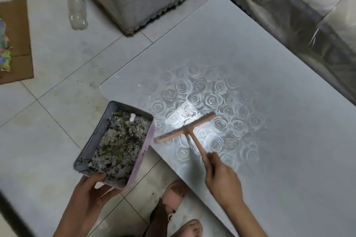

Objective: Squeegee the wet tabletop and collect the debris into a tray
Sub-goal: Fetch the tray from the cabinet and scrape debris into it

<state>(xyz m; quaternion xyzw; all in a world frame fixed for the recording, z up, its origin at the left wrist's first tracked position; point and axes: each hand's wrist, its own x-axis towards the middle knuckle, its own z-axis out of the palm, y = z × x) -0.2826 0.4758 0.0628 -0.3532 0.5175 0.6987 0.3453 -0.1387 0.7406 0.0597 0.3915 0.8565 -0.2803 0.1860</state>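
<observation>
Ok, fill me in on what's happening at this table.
A person is cleaning a low, rose-patterned tabletop. The right hand grips the handle of a wooden squeegee, whose blade lies across the wet, shiny patch near the table edge. The left hand holds a tray by its near end, just off that edge. Dark debris already fills the tray. A few water drops sit near the table's corner.

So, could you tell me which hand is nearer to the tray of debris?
Left. The left hand grips the tray at its near corner; the right hand holds the squeegee over the tabletop, to the tray's right.
</observation>
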